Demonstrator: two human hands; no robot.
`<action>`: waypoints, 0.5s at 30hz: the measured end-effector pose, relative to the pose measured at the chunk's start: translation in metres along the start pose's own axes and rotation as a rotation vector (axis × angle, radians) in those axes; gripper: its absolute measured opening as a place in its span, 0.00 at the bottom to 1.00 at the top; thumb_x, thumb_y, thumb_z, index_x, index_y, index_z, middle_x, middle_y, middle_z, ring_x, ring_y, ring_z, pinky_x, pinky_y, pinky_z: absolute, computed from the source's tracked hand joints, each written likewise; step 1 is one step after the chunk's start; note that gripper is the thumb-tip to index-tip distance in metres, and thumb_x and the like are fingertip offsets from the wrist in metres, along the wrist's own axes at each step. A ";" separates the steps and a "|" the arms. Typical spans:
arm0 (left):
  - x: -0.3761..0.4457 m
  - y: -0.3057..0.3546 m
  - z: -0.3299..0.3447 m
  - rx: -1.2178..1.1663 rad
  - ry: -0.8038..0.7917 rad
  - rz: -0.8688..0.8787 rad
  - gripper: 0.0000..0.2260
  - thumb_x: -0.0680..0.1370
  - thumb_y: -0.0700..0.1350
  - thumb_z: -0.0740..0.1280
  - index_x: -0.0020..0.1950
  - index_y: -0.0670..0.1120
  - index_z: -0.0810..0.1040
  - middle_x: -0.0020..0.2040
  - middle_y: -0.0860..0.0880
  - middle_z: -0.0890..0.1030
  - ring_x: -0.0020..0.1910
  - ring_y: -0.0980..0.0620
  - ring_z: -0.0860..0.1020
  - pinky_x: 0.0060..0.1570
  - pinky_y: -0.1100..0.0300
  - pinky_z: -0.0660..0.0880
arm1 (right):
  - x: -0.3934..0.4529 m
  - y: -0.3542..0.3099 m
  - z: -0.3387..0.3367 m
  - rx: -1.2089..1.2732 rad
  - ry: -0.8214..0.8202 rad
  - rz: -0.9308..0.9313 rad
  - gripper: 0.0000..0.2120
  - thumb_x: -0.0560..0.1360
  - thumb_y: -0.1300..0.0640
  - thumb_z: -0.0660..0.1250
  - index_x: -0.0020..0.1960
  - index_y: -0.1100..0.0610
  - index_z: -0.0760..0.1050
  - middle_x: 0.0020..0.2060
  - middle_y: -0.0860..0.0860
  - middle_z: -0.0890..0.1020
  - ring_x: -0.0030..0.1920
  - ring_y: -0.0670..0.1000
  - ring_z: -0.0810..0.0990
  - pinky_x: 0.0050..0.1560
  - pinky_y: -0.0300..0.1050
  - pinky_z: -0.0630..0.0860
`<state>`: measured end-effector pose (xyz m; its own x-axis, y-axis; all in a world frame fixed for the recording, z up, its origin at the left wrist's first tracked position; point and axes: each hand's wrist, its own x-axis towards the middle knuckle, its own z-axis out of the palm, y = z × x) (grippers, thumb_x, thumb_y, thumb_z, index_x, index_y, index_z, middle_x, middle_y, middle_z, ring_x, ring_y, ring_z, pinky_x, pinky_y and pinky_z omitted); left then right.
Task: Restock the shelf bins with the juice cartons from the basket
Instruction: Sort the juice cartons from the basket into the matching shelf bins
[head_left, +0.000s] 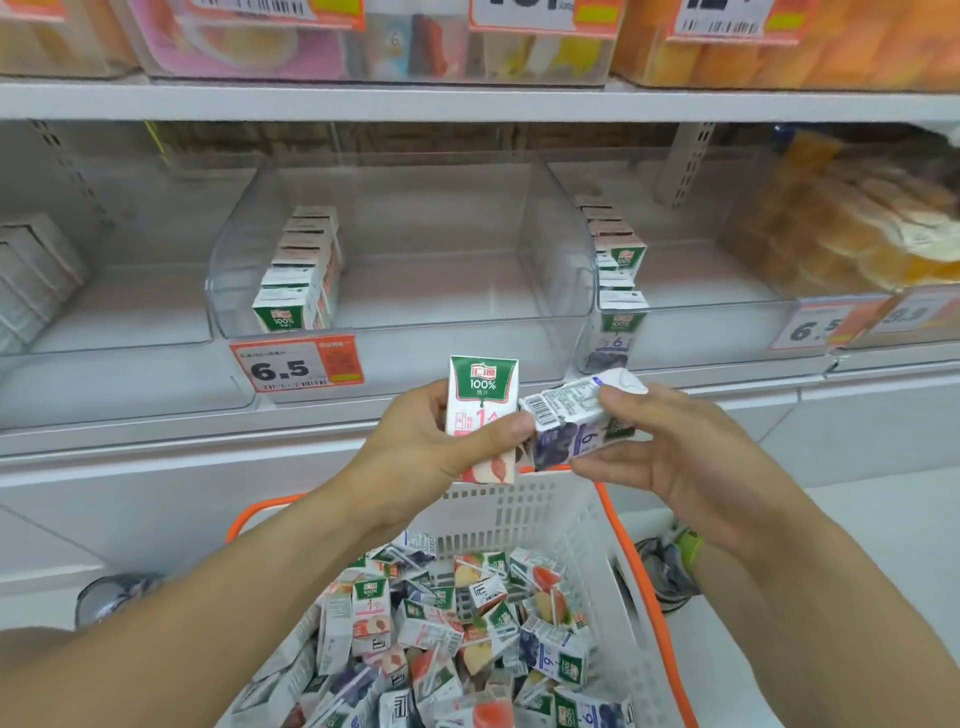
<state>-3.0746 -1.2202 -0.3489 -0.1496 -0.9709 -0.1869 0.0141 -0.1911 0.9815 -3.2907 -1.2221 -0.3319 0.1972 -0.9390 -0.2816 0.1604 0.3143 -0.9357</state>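
Observation:
My left hand (415, 441) grips a peach juice carton (480, 400), held upright in front of the shelf. My right hand (675, 447) holds a purple grape juice carton (571, 421) tilted on its side, right beside the peach one. Below them a white basket (524, 504) with orange handles holds several mixed juice cartons (467, 634). The middle clear bin (400, 249) holds one row of peach cartons (301, 270) along its left side. The bin to its right (701, 312) has a row of grape cartons (615, 280) at its left wall.
Price tags reading 6.5 (296, 364) hang on the bin fronts. A bin of orange packs (857, 234) stands far right, a bin of white cartons (31, 275) far left. The upper shelf (467, 98) carries more bins. Shoes (665, 571) show beside the basket.

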 end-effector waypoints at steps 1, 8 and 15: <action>0.003 0.001 0.004 -0.014 0.034 0.024 0.13 0.70 0.46 0.75 0.51 0.43 0.81 0.40 0.45 0.86 0.36 0.51 0.83 0.33 0.66 0.76 | -0.001 -0.007 -0.003 -0.018 0.046 -0.072 0.14 0.70 0.56 0.72 0.54 0.62 0.82 0.50 0.59 0.85 0.42 0.59 0.84 0.52 0.54 0.83; 0.039 0.022 0.025 -0.129 0.242 0.180 0.20 0.67 0.54 0.73 0.55 0.45 0.80 0.46 0.47 0.87 0.46 0.48 0.86 0.45 0.56 0.82 | 0.022 -0.066 -0.047 -0.327 0.601 -0.743 0.18 0.70 0.53 0.79 0.56 0.55 0.76 0.48 0.52 0.85 0.47 0.54 0.86 0.44 0.50 0.84; 0.056 0.020 0.027 -0.122 0.246 0.170 0.19 0.66 0.56 0.72 0.53 0.49 0.80 0.47 0.48 0.87 0.47 0.48 0.85 0.47 0.54 0.82 | 0.111 -0.109 -0.090 -1.139 0.562 -0.626 0.25 0.62 0.49 0.82 0.56 0.56 0.82 0.50 0.51 0.85 0.45 0.47 0.80 0.41 0.23 0.71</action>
<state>-3.1096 -1.2746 -0.3383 0.1079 -0.9934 -0.0397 0.1389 -0.0245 0.9900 -3.3729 -1.3730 -0.2806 -0.0638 -0.8935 0.4444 -0.8333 -0.1973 -0.5164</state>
